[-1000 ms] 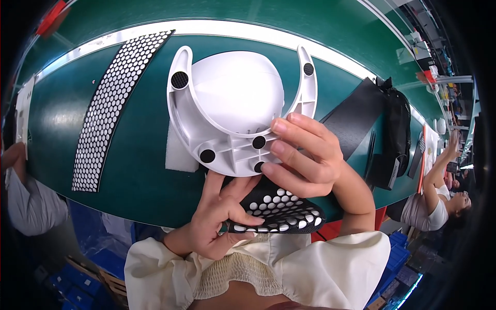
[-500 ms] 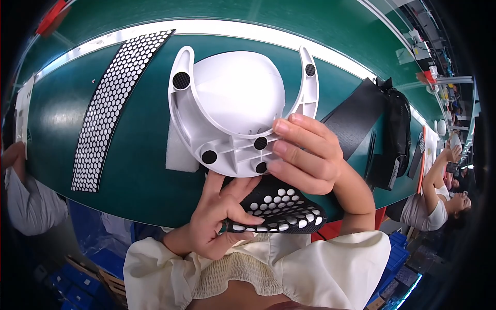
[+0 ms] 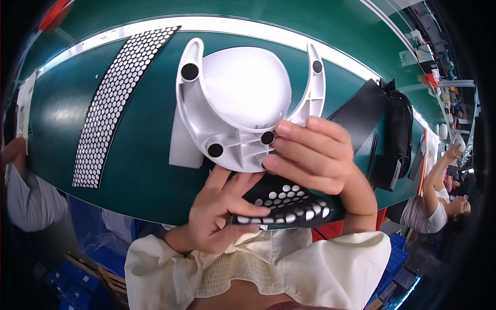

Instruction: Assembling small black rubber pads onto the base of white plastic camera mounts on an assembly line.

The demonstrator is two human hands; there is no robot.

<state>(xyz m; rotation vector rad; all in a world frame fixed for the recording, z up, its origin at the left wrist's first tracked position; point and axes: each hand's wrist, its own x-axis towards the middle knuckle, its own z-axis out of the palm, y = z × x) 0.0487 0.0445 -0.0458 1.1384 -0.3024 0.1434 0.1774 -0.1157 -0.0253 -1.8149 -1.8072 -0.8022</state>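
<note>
A white plastic base (image 3: 189,114) shaped like a pair of horns faces up, its ribbed underside showing around a smooth white rounded part (image 3: 248,85). Round black pads (image 3: 215,150) sit in its recesses. My right hand (image 3: 315,155) grips the base at its near right, fingertips beside one pad and mostly covering the lowest one. Bent in my left hand (image 3: 219,212) is a black sheet with white round dots (image 3: 284,195), pinched between thumb and fingers. Other fingers of that hand reach under the base's near edge.
On the green table (image 3: 144,134) a long dotted black strip (image 3: 111,101) lies at left. A white foam block (image 3: 183,144) is beside the base. Black sheet material (image 3: 356,108) and a black bag (image 3: 399,119) lie at right. Other people sit at both sides.
My right fingertips have shifted over the lowest pad, which showed before. The base and the dotted sheet in my left hand appear slightly further right, as does the whole table view.
</note>
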